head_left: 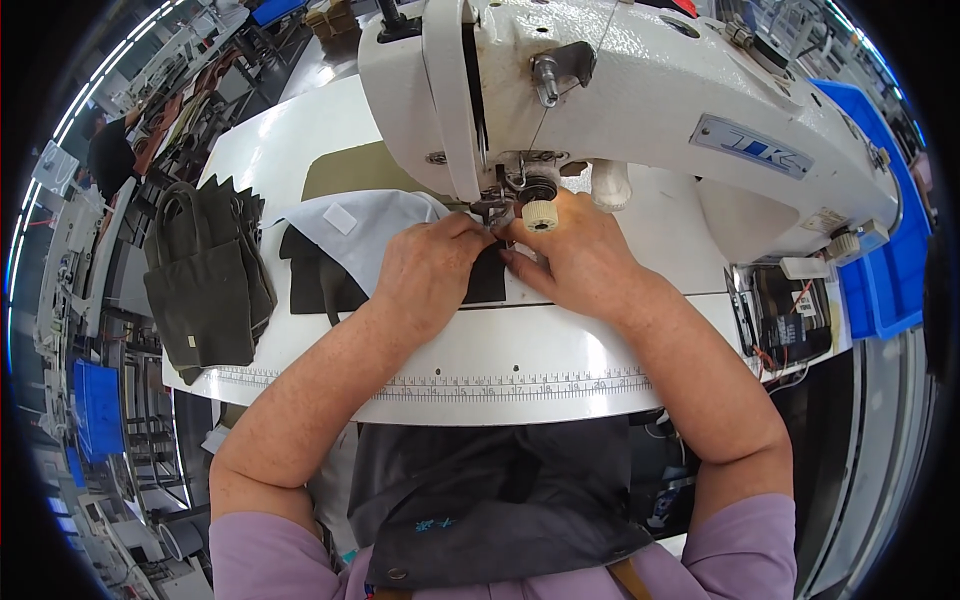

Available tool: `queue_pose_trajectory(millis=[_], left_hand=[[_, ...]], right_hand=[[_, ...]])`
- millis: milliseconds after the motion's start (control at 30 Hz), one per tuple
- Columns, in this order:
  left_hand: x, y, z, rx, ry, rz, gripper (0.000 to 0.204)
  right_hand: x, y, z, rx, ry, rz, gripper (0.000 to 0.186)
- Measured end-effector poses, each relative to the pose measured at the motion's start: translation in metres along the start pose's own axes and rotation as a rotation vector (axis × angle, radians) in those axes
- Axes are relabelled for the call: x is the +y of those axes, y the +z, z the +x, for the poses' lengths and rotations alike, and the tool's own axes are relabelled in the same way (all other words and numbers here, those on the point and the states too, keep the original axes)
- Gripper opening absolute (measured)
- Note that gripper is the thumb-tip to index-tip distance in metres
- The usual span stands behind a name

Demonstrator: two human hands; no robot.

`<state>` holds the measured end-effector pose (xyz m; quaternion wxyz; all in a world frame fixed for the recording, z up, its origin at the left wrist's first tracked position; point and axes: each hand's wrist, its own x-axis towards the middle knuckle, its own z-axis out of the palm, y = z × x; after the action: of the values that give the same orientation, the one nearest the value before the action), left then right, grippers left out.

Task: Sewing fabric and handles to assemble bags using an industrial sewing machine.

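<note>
My left hand point(420, 270) is closed, fingertips pinched on a light grey-blue fabric piece point(365, 255) with a small white tag, just left of the needle and presser foot point(498, 210) of a white sewing machine point(630, 90). Under that piece lies dark olive fabric point(310, 280). My right hand point(565, 260) bends over the work just right of the foot, thumb and fingers closed around the dark edge; what exactly they grip is partly hidden. Behind the pale cloth lies a flat olive-green piece point(355, 172).
At the left of the white table point(500, 405) is a stack of dark olive bag pieces with handles point(200, 310). A black control box point(785, 320) and blue bin point(880, 305) sit at the right. Another person point(108, 150) stands at benches in the left background.
</note>
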<state>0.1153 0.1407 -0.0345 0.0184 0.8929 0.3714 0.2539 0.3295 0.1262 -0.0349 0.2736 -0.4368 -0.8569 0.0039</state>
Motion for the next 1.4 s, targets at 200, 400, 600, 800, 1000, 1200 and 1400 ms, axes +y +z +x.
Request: queue_pose_trajectory(millis=[200, 400, 600, 800, 1000, 1200, 1400], left_hand=[[-0.007, 0.007, 0.004, 0.066, 0.062, -0.005, 0.019], [-0.004, 0.001, 0.005, 0.101, 0.061, -0.004, 0.017], [0.003, -0.006, 0.008, 0.157, 0.012, 0.052, 0.012], [-0.001, -0.004, 0.007, 0.108, -0.006, 0.027, 0.011], [-0.001, -0.005, 0.006, 0.102, -0.01, 0.031, 0.01], [0.005, -0.009, 0.0, 0.041, -0.031, 0.004, 0.009], [0.003, -0.01, 0.002, 0.035, -0.032, 0.007, 0.008]], right_hand=[[0.0, -0.007, -0.001, -0.048, 0.123, 0.095, 0.02], [0.008, -0.012, 0.005, -0.014, 0.426, 0.579, 0.022], [0.009, -0.008, 0.002, 0.259, 0.29, 0.782, 0.024], [0.014, -0.009, 0.002, 0.222, 0.399, 0.822, 0.024], [0.01, -0.008, 0.004, 0.254, 0.418, 0.877, 0.027], [0.018, -0.009, 0.002, 0.236, 0.342, 0.696, 0.025], [0.011, -0.01, 0.002, 0.236, 0.324, 0.649, 0.03]])
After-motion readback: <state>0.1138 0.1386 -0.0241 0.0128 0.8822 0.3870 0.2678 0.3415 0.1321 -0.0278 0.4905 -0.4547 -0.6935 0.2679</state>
